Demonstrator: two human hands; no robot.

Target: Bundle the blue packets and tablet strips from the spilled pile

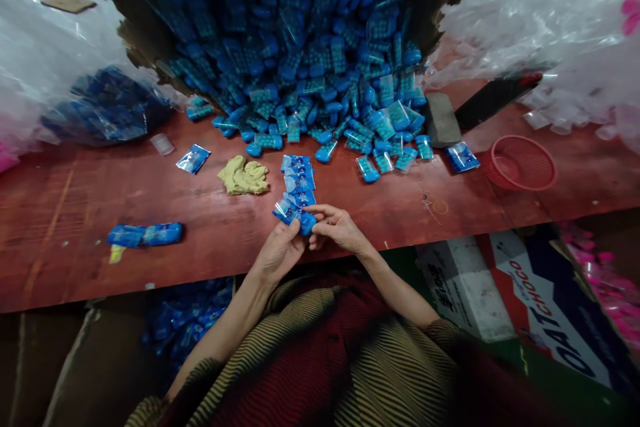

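Both hands, left (283,248) and right (340,229), pinch a blue packet (306,221) (forearms angled inward) above the table's edge.

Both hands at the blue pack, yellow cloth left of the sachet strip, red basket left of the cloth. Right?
Not quite: the red basket is right of the yellow cloth, per the head view. The rest stands: left hand and right hand at the blue pack, cloth left of the sachet strip.
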